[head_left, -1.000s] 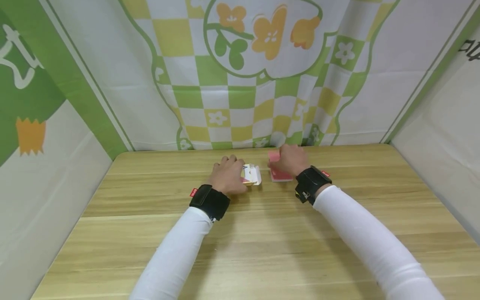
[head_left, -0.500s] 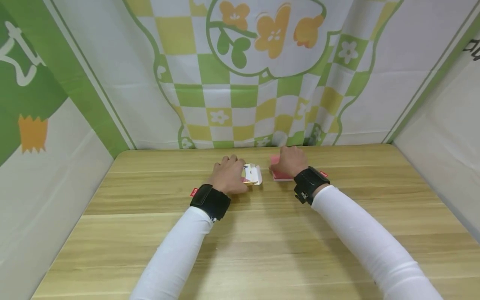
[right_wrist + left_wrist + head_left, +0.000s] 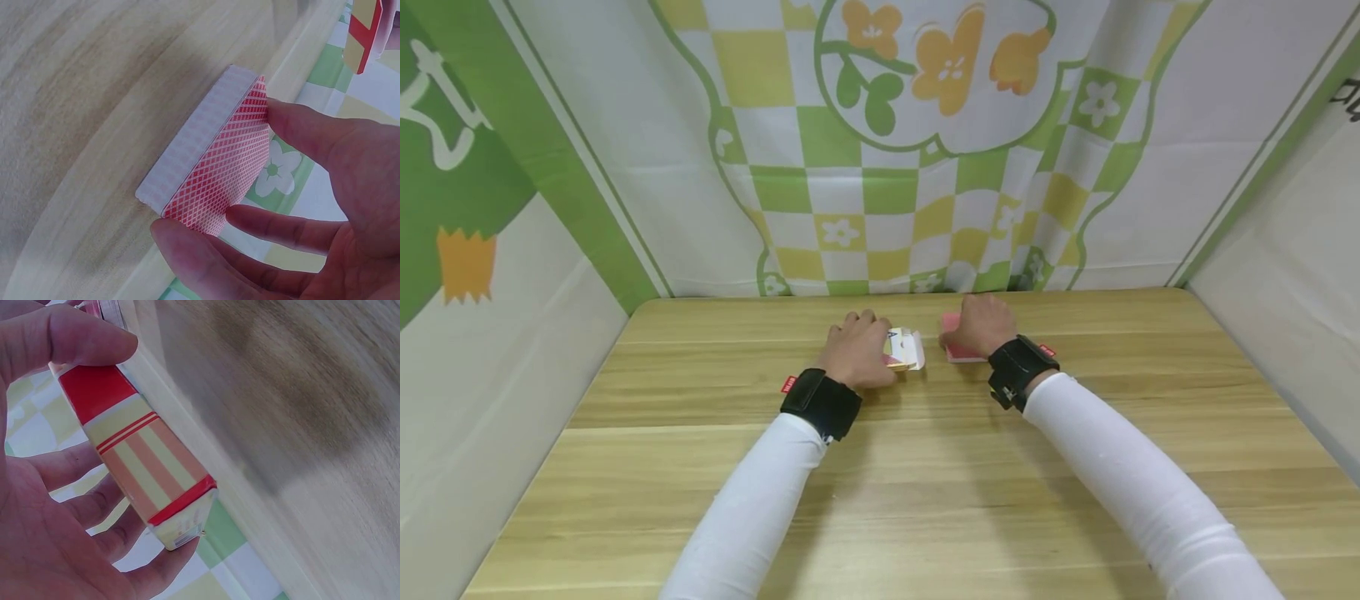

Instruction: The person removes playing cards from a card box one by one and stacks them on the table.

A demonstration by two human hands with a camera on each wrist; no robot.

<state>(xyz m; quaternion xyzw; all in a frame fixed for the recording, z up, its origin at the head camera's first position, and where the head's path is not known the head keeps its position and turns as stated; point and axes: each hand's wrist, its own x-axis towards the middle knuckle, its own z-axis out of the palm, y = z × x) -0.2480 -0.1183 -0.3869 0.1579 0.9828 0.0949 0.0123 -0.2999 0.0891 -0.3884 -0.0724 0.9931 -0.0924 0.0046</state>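
Observation:
On the wooden table (image 3: 880, 517), near its far edge, the left hand (image 3: 857, 354) grips a playing-card box (image 3: 904, 350). The box's open end, with a white flap (image 3: 918, 350), points right. In the left wrist view the box (image 3: 144, 450) shows red and striped sides, with the thumb along one side and fingers curled under the opposite side. A little to the right, the right hand (image 3: 987, 325) holds a red-backed deck of cards (image 3: 952, 348). In the right wrist view the thumb and fingers pinch opposite ends of the deck (image 3: 212, 156), one finger touching its patterned top.
A checkered curtain (image 3: 835, 192) with flower prints hangs right behind the table's far edge. White and green cloth walls stand at the left (image 3: 550, 275) and right (image 3: 1285, 242). Both forearms, in white sleeves, reach in from the near side.
The right hand has sunk slightly with the deck, whose far end shows a little lower in the head view. The left hand and the box keep their place.

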